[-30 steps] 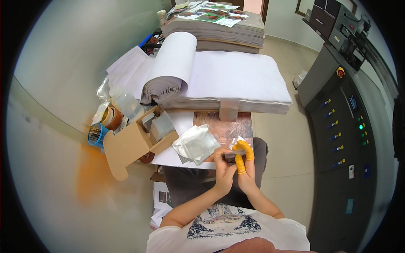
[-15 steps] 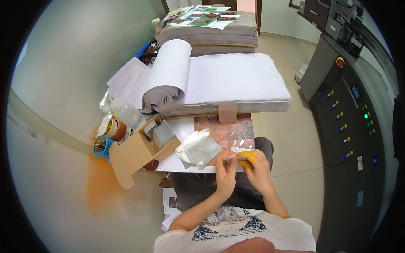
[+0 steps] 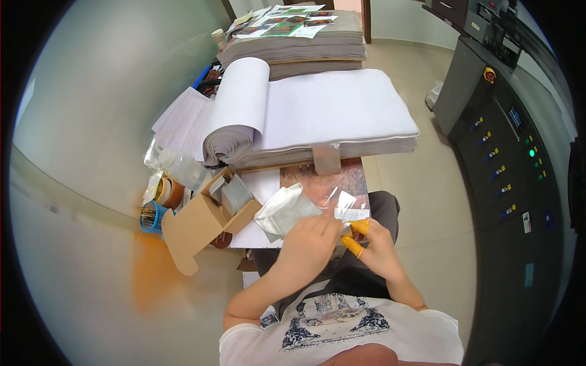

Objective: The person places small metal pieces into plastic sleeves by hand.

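My right hand (image 3: 379,251) has yellow finger cots (image 3: 352,245) on its thumb and forefinger, and they close on a small, thin grey piece (image 3: 347,230). Only a bit of that piece shows, so its kind is unclear. My left hand (image 3: 310,247) is turned back-up over my lap, its fingers bent together and meeting the right hand's at the piece. What those left fingertips pinch is hidden. Just beyond the left hand lies a pile of clear plastic sleeves (image 3: 287,207). A white slip (image 3: 351,213) lies beyond the right fingertips.
On the left, an open cardboard box (image 3: 204,222) holds grey packets. Behind it are a plastic bottle (image 3: 183,168), tape rolls and a blue cup (image 3: 151,218). A tall paper stack (image 3: 342,110) with a rolled sheet blocks the far side. A dark machine cabinet (image 3: 506,201) stands right.
My left hand has turned back-up and shifted left, its back now covering its fingers. The right finger and thumb have moved slightly apart around the grey piece. The view has shifted slightly.
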Action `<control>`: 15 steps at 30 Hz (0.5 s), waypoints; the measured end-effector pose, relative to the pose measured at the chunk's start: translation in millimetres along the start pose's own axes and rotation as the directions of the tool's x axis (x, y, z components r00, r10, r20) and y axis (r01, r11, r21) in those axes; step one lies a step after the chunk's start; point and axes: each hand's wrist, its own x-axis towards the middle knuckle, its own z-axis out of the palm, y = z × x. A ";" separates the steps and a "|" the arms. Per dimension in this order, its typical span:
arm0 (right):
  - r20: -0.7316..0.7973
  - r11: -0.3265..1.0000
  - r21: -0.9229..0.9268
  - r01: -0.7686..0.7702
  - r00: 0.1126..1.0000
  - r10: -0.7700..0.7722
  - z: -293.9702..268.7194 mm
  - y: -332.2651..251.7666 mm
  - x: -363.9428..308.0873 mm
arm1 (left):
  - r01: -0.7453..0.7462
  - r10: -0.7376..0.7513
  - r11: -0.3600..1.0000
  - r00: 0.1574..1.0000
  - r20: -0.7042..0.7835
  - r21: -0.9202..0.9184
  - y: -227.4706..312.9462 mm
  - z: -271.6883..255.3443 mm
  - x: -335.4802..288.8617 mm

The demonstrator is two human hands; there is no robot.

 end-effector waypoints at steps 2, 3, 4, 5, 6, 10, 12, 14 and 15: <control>-0.009 0.993 0.076 -0.086 0.996 0.087 -0.1 0.2 2.9 | -0.052 0.056 0.997 0.996 -0.064 0.057 8.1 7.5 -2.1; -0.012 0.991 0.066 -0.120 0.993 0.121 -0.7 2.7 2.3 | -0.014 0.020 0.997 0.996 -0.090 0.074 14.0 11.5 -2.9; -0.017 0.989 0.070 -0.129 0.991 0.130 -1.5 1.9 3.1 | 0.026 -0.016 0.996 0.993 -0.117 0.089 19.3 15.6 -3.6; 0.006 0.982 0.095 -0.165 0.986 0.165 -2.2 -0.1 4.6 | 0.046 -0.025 0.991 0.986 -0.163 0.126 17.8 26.3 -4.9; 0.032 0.973 0.117 -0.199 0.980 0.196 -1.8 -1.2 5.8 | 0.044 -0.024 0.991 0.987 -0.157 0.123 13.3 29.9 -5.8; 0.056 0.942 0.198 -0.270 0.963 0.264 0.1 -2.4 8.1 | 0.062 -0.066 0.998 0.986 -0.153 -0.034 0.1 28.3 -6.6; 0.022 0.934 0.251 -0.255 0.966 0.258 -1.9 -8.1 10.2 | 0.082 -0.097 0.990 0.986 -0.134 -0.118 -3.5 25.9 -6.6; -0.013 0.923 0.304 -0.235 0.968 0.251 -2.0 -8.1 11.6 | 0.170 -0.197 0.937 0.979 -0.060 -0.306 -6.5 25.1 -6.9; 0.001 0.906 0.362 -0.218 0.972 0.234 -0.8 -5.1 11.6 | 0.169 -0.196 0.937 0.979 -0.059 -0.305 -8.3 25.0 -7.4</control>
